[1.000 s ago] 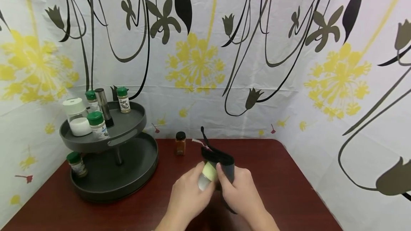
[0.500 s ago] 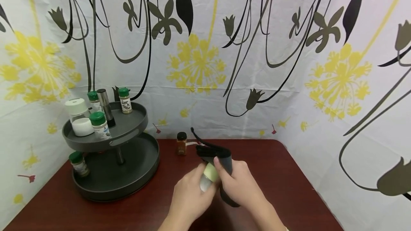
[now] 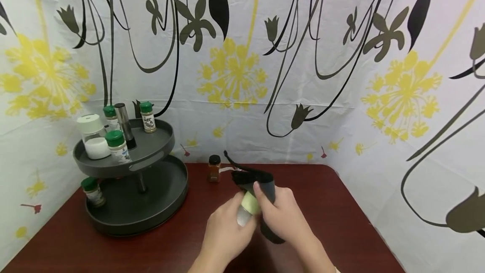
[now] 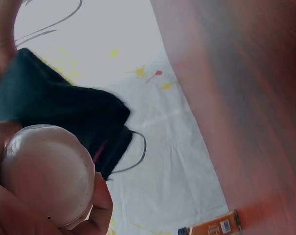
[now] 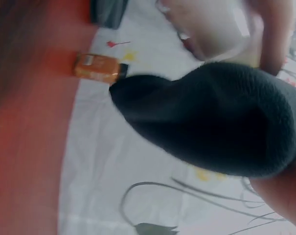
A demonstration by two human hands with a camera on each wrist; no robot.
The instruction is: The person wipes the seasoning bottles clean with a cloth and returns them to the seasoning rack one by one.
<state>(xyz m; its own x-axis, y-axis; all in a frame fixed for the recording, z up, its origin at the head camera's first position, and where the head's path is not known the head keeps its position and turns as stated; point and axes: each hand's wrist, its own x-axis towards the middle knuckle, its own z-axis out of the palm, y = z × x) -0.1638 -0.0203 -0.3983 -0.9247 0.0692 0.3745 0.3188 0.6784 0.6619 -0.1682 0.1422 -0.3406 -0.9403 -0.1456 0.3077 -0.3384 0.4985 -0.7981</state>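
Note:
In the head view, my left hand (image 3: 225, 231) grips a clear jar (image 3: 243, 216) with a pale green lid (image 3: 249, 202), tilted toward my right hand. The jar's rounded base (image 4: 50, 176) fills the lower left of the left wrist view, with fingers curled round it. My right hand (image 3: 286, 218) holds a folded dark cloth (image 3: 268, 189) against the lid, thumb on top. A thin strip of the cloth sticks up at the back, and another part hangs below the hand. In the right wrist view the dark cloth (image 5: 201, 117) hides most of the fingers.
A two-tier dark turntable (image 3: 132, 221) stands at the left, holding several green-capped bottles, a white-lidded jar (image 3: 96, 146) and a metal cylinder (image 3: 124, 124). A small black-capped bottle (image 3: 214, 170) stands near the back edge of the red-brown table (image 3: 310, 188). A patterned sheet hangs behind.
The cloth's upper end has swung left, toward the small bottle, and its lower part now shows below my right hand. Both hands have shifted slightly right and keep their holds.

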